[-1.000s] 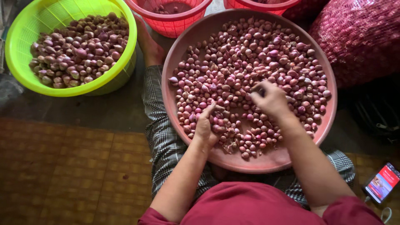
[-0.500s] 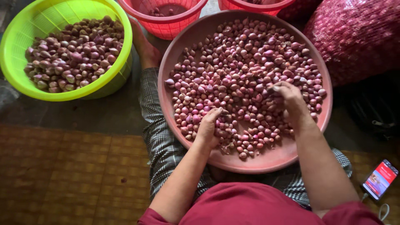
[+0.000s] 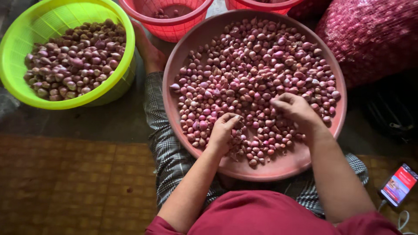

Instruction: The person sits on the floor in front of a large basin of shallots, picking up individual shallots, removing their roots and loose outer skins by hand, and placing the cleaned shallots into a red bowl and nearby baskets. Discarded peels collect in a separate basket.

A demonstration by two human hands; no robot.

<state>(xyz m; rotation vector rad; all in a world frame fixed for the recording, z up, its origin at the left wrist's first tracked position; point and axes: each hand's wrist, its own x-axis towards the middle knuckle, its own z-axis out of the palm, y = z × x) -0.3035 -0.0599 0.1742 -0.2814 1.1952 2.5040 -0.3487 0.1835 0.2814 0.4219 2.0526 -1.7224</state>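
Shallots (image 3: pixel 244 74) fill the pink tray (image 3: pixel 278 167); right hand (image 3: pixel 296 111) has drawn back nearer, fingers pinched on one bulb, left hand (image 3: pixel 224 130) fingers curled together among them.

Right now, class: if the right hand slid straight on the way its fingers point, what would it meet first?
The right hand points left across the tray, so it would first meet more shallots, probably before the left hand.

The right hand (image 3: pixel 296 111) has drawn back toward the left hand (image 3: pixel 224 130) (both over the shallots (image 3: pixel 252 65)).
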